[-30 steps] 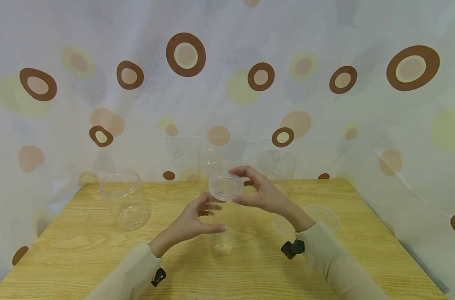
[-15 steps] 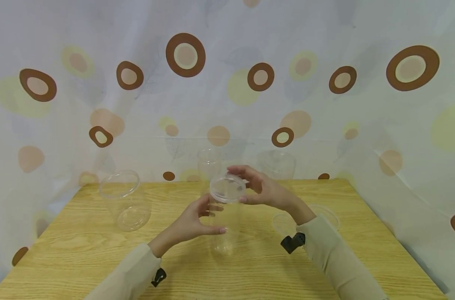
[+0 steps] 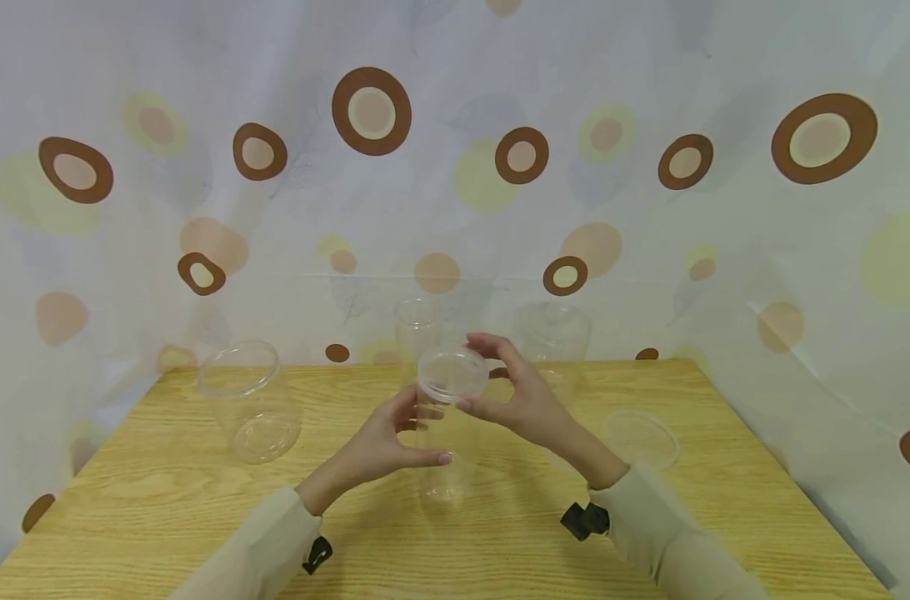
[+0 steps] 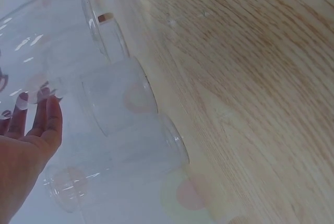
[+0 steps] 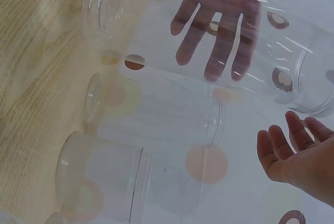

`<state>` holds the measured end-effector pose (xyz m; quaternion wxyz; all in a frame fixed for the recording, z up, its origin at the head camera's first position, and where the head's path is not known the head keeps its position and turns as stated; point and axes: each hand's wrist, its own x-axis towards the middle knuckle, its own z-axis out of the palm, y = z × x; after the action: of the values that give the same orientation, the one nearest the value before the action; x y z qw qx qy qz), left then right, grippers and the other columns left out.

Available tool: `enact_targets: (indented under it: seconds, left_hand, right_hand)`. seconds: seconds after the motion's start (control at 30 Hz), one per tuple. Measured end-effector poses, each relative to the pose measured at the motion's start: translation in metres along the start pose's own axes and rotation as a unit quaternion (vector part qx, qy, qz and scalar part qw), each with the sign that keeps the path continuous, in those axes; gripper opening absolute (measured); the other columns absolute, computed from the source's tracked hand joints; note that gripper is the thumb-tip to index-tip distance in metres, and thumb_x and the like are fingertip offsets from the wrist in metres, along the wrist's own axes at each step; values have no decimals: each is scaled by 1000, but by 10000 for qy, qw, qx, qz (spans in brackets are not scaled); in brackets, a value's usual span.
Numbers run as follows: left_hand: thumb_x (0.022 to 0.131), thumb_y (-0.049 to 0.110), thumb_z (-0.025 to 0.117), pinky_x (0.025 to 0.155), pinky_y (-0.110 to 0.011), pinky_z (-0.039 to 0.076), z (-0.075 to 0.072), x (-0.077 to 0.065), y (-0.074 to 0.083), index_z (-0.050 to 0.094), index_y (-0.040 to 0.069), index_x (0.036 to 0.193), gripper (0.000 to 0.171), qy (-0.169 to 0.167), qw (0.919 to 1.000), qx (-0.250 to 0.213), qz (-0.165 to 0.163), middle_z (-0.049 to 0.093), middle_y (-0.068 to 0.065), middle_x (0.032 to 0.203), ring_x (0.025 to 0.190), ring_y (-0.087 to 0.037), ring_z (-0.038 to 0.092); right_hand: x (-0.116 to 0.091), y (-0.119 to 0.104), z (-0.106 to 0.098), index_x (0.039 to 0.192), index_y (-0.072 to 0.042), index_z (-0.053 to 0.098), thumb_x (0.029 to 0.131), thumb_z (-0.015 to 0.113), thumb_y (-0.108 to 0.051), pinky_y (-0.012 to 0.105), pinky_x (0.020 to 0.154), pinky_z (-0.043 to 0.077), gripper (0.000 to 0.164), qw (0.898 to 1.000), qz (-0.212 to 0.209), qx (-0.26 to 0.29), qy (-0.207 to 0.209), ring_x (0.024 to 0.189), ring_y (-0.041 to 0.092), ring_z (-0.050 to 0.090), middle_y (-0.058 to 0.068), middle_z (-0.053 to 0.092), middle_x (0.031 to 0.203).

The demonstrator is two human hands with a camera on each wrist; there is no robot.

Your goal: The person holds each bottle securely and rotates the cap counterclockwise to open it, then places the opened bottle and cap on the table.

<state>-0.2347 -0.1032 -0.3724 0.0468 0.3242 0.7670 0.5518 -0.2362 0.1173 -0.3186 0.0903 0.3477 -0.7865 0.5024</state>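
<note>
A tall clear plastic jar (image 3: pixel 455 437) with a clear round lid (image 3: pixel 452 373) on its top stands near the middle of the table. My left hand (image 3: pixel 380 442) holds it round the body from the left, thumb in front. In the right wrist view, that hand's fingers show through the jar (image 5: pixel 276 41). My right hand (image 3: pixel 530 404) is at the lid's right side, thumb on the near edge and fingers curled at the far edge. The left wrist view has my left hand (image 4: pixel 34 135) against the jar wall.
An open wide clear container (image 3: pixel 251 400) stands at the left. Behind the jar are a narrow clear jar (image 3: pixel 417 329) and a wide lidded one (image 3: pixel 554 337), before a patterned curtain (image 3: pixel 440 192). A flat clear disc (image 3: pixel 644 440) lies on the wooden table (image 3: pixel 395 558).
My right hand's thumb has slid left along the lid's near edge and its fingers have shifted right. The jar moved slightly right, then back. My left hand keeps its hold.
</note>
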Motion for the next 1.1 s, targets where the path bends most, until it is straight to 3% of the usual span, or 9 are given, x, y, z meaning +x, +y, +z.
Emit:
enact_targets:
  seconds: [0.17, 0.33, 0.53, 0.63, 0.7, 0.8, 0.87, 1.0, 1.1]
  left_hand:
    - [74, 9, 75, 96, -53, 39, 0, -3, 16, 36, 14, 137, 74, -61, 10000, -73, -9, 45, -13, 131, 117, -32, 50]
    - [74, 9, 75, 96, -51, 40, 1, -5, 24, 36, 13, 136, 74, -114, 9999, -86, -53, 46, -11, 130, 117, -34, 49]
    - [74, 8, 75, 96, -52, 39, 0, -5, 25, 35, 12, 137, 75, -214, 9997, -148, -8, 46, -12, 130, 118, -34, 49]
    - [74, 7, 75, 96, -54, 39, 0, -5, 23, 35, 13, 137, 75, -237, 9995, -188, 26, 45, -12, 130, 118, -36, 48]
    - [74, 7, 75, 96, -54, 39, 1, -5, 22, 35, 13, 137, 76, -239, 9995, -187, 36, 45, -11, 131, 118, -34, 49]
    - [74, 8, 75, 96, -52, 39, 1, -5, 21, 35, 15, 137, 76, -217, 9996, -162, 32, 45, -9, 132, 118, -31, 50]
    - [74, 8, 75, 96, -51, 40, 1, -5, 22, 36, 15, 137, 75, -178, 9997, -146, 25, 45, -8, 132, 118, -30, 50]
    - [73, 9, 76, 96, -52, 40, 2, -5, 22, 38, 15, 135, 73, -68, 9999, -108, -5, 46, -8, 132, 117, -31, 50]
    - [73, 10, 76, 96, -50, 41, 2, -2, 11, 40, 20, 133, 71, 30, 10000, -63, 19, 46, -4, 132, 117, -30, 50]
  right_hand:
    - [1, 0, -2, 130, -4, 39, 78, 72, -16, 46, 93, 39, 63, 9999, -37, 77, -120, 117, 23, 43, 10, 47, 128]
    - [6, 7, -12, 134, -3, 36, 82, 68, -16, 42, 97, 39, 62, 9945, -54, 586, -868, 115, 22, 44, 10, 43, 131]
    - [13, 16, -23, 141, -5, 26, 87, 62, -14, 32, 95, 41, 65, 9674, -105, 1671, -1899, 122, 22, 41, 14, 35, 139]
    - [15, 17, -24, 143, -3, 21, 88, 61, -15, 31, 97, 40, 69, 9554, -170, 2014, -2152, 124, 24, 38, 17, 29, 143]
    - [15, 17, -25, 143, -3, 19, 88, 61, -17, 31, 98, 40, 71, 9527, -196, 2080, -2207, 126, 24, 37, 18, 26, 144]
    - [14, 15, -24, 144, -4, 18, 87, 62, -18, 31, 99, 38, 73, 9571, -245, 1981, -2099, 128, 23, 34, 16, 24, 146]
    - [13, 14, -22, 144, -7, 20, 86, 64, -19, 31, 98, 39, 73, 9662, -265, 1750, -1873, 128, 22, 33, 14, 25, 146]
    - [8, 7, -15, 141, -14, 28, 82, 68, -17, 41, 100, 38, 71, 9882, -336, 1005, -1104, 127, 22, 34, 8, 34, 142]
    - [4, 2, -8, 139, -17, 31, 79, 71, -16, 48, 99, 35, 72, 9964, -312, 555, -558, 125, 20, 36, 5, 40, 138]
